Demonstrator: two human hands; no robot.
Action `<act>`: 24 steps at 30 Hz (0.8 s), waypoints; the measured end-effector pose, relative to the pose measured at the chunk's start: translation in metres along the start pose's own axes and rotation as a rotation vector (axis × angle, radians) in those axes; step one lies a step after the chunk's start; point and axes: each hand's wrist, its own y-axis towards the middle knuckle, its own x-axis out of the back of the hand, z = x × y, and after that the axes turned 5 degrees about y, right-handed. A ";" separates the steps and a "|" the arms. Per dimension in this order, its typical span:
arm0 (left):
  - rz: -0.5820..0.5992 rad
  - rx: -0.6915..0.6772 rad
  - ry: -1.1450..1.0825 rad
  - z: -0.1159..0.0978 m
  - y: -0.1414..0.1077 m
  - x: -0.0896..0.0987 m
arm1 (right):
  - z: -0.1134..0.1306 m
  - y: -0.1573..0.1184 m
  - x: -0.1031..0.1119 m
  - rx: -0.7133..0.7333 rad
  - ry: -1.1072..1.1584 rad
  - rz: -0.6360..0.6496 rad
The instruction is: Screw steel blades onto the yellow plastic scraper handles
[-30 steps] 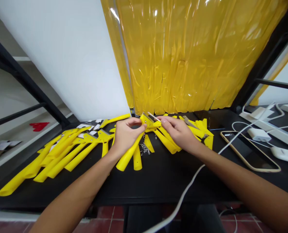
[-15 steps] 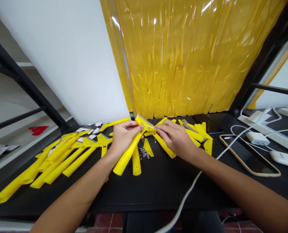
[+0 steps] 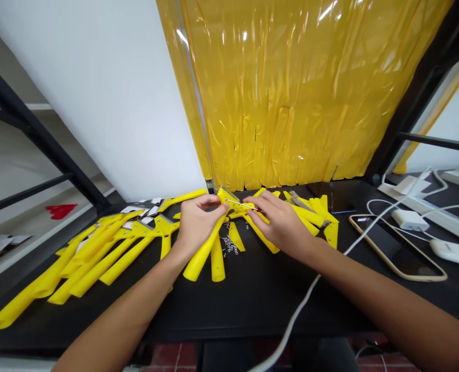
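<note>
My left hand is closed around a yellow scraper, its handle slanting toward me and its blade end pointing up and away. My right hand pinches a thin screwdriver, its metal shaft reaching left to the scraper's head. A bit of red shows at the fingers, where most of its handle is hidden. Below the hands lie small loose screws and nuts, a flat yellow plate and another yellow handle.
Several yellow scrapers are heaped on the black table at left. More yellow parts lie behind my right hand. A phone, a white charger and a white cable are at right. A yellow plastic curtain hangs behind.
The fingers of my right hand have shifted back along the screwdriver, so more of its shaft and some red now show. The scraper has moved only slightly.
</note>
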 end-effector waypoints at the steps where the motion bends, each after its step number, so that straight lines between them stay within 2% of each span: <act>1: -0.034 -0.045 0.069 0.000 0.000 0.001 | 0.001 0.000 0.000 0.000 0.012 -0.005; 4: -0.107 -0.140 0.215 0.000 -0.001 0.002 | 0.002 0.001 0.003 -0.030 0.070 -0.009; 8: -0.106 -0.193 0.285 0.003 -0.003 0.000 | -0.003 0.003 0.007 -0.112 0.067 0.056; 10: -0.096 -0.193 0.300 0.004 -0.003 0.000 | -0.006 0.004 0.007 -0.129 0.092 0.067; 15: -0.126 -0.146 0.281 -0.001 0.001 0.004 | -0.007 0.005 0.007 -0.219 0.215 -0.009; 21: -0.130 -0.157 0.264 -0.001 0.002 0.004 | -0.007 0.004 0.004 -0.272 0.137 0.092; 24: -0.126 -0.164 0.276 0.001 0.003 0.003 | -0.010 0.002 -0.002 -0.312 0.222 0.018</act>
